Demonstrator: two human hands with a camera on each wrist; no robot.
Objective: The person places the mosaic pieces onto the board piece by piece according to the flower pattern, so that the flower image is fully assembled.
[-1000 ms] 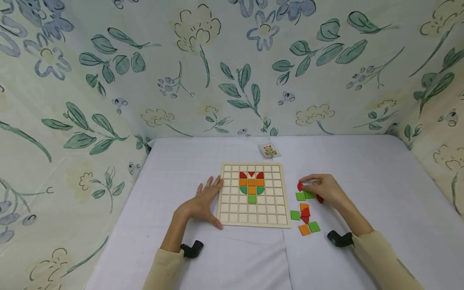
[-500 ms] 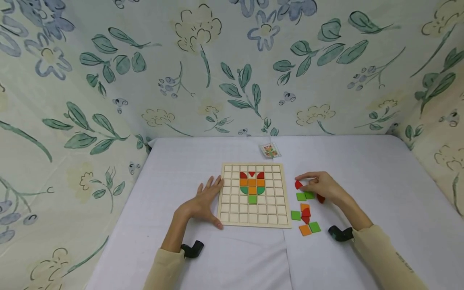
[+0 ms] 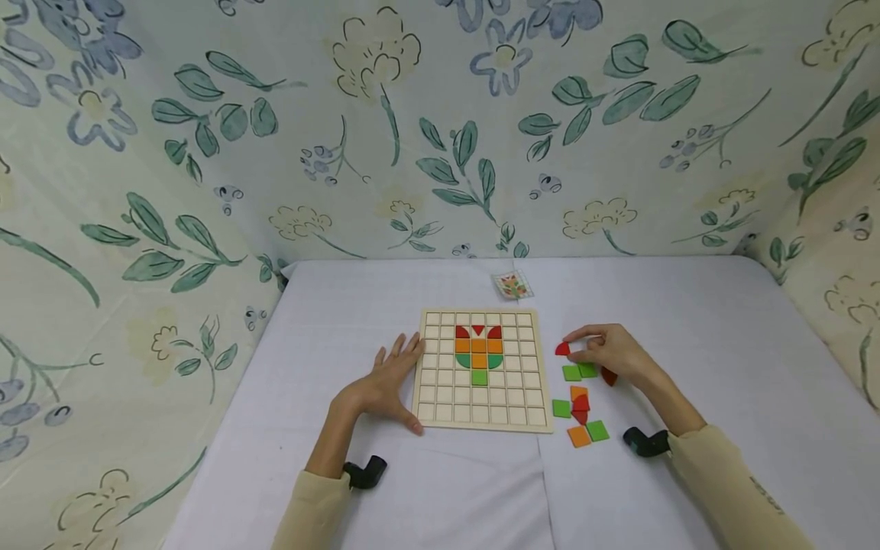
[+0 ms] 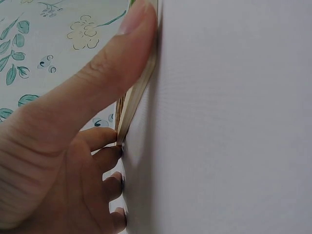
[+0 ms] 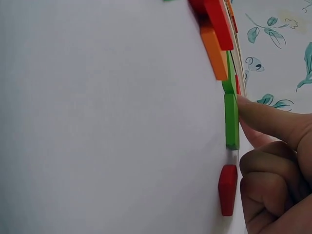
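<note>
In the head view my right hand (image 3: 614,357) pinches a red round-edged tile (image 3: 562,349) between thumb and index finger, just right of the pale wooden grid board (image 3: 481,428). Its other fingers are curled in, as the right wrist view shows. My left hand (image 3: 380,391) rests spread along the board's left edge, thumb (image 4: 105,73) at the near corner and fingertips at the side. On the board, red, orange and green tiles form a tulip-like shape, with a light green square (image 3: 479,377) at its foot.
Green tiles (image 3: 572,373) and a dark red tile (image 3: 608,376) lie by the right hand. Nearer sit an orange tile (image 3: 579,436), a green square (image 3: 597,430) and overlapping red tiles (image 3: 580,402). Behind the board lies a small picture card (image 3: 512,286) on the white cloth (image 3: 344,305).
The red tile has turned in my right fingers and shifted slightly left, the right hand moving a little with it. My left hand and the board stay in place.
</note>
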